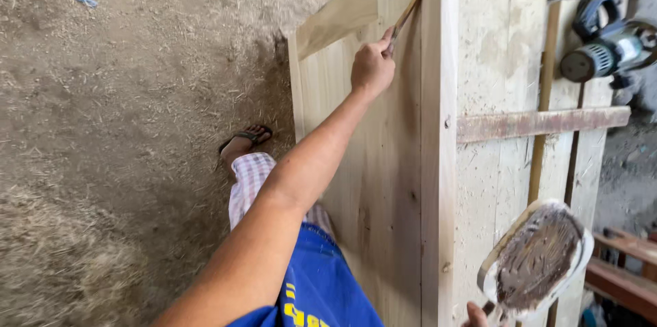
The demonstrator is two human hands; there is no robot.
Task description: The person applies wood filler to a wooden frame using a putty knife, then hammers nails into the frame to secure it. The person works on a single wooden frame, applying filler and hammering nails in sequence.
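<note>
Arm pose first: we saw the left arm stretched forward and nearly straight, its left hand point(371, 67) closed in a fist around the handle end of a thin putty knife point(404, 19). The blade rose up and to the right from that grip, and its tip lay in the corner where the recessed wooden panel point(369, 183) met the raised door frame point(438, 163). Just left of the fist ran the slanted upper rail of the same frame; below the grip the pale panel continued down toward the blue shorts.

Of the right hand point(477, 315) we saw only the fingertips at the lower edge of the view, curled against the underside of a flat white board point(537, 255). We could tell that it bore the board, though most of the grip lay outside the view. The board sat tilted up and away from those fingertips and carried a thick smear of dark brown filler paste point(537, 258) over most of its face.

Well to the right of the knife grip, an electric power tool point(606, 43) with a blue body lay on rough planks, and a worn reddish batten point(544, 123) crossed them. Far left of both grips, sawdust-strewn ground point(102, 128) held one sandalled foot point(245, 141).
</note>
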